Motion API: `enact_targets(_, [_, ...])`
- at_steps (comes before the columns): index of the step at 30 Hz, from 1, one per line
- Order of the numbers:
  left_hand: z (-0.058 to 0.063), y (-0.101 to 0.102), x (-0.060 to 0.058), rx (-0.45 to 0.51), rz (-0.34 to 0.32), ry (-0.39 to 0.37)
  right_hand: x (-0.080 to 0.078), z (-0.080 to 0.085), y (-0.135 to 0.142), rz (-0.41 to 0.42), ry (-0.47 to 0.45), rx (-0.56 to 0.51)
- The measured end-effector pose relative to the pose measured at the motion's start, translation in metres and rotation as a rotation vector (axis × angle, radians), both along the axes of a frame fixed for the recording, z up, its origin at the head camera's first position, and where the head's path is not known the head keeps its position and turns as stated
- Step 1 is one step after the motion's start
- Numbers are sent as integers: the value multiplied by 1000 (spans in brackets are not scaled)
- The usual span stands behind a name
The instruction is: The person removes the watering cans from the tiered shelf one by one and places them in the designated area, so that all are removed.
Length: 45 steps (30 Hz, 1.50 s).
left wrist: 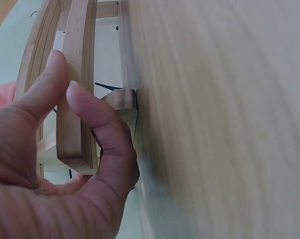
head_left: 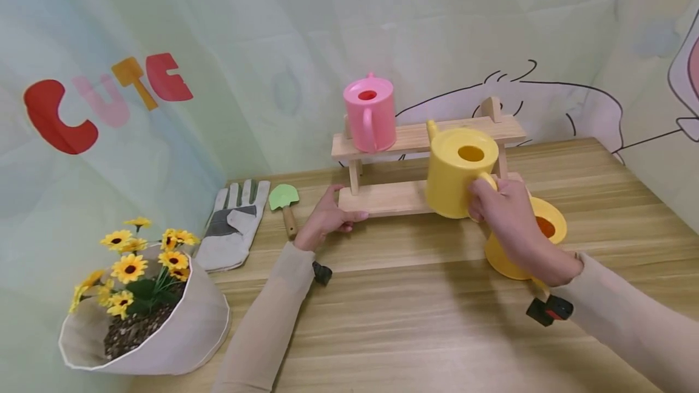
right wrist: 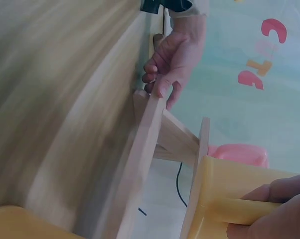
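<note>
My right hand (head_left: 505, 211) grips the handle of a yellow watering can (head_left: 453, 181). The can is upright in front of the wooden two-tier shelf (head_left: 388, 198), overlapping both boards in the head view, spout towards the back left. With my left hand (head_left: 327, 217) I hold the left end of the lower board (left wrist: 76, 134), thumb and fingers curled round its edge. A pink watering can (head_left: 378, 117) stands on the upper board's left part, handle facing me. Below my right wrist, a second yellow watering can (head_left: 501, 259) stands on the table, partly hidden by the arm.
On the table's left are a white pot (head_left: 202, 326) of yellow flowers (head_left: 129, 268), a grey-white work glove (head_left: 226, 247) and a small green trowel (head_left: 284, 196) with a wooden handle. A printed cloth backdrop (head_left: 273, 47) hangs behind the table (head_left: 382, 320).
</note>
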<state>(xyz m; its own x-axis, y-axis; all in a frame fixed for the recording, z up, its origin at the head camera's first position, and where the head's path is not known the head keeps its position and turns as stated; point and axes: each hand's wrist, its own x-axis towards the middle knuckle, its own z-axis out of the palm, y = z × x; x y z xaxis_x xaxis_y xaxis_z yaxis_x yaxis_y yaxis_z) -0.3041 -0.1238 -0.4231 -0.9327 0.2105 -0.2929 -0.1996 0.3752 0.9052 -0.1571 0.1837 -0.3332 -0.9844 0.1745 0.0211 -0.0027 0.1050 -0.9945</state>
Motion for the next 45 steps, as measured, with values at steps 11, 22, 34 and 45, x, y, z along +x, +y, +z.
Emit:
enact_targets(11, [1, 0, 1, 6, -5, 0, 23, -22, -4, -35, -70, 25])
enact_targets(22, [0, 0, 1, 16, -9, 0, 39, -44, -9, -72, -123, 46])
enact_targets(34, [-1, 0, 1, 18, -8, 1, 51, -67, -14, -76, -154, 101])
enact_targets(45, [0, 0, 1, 20, -5, -3, 54, -78, -16, -64, -169, 96])
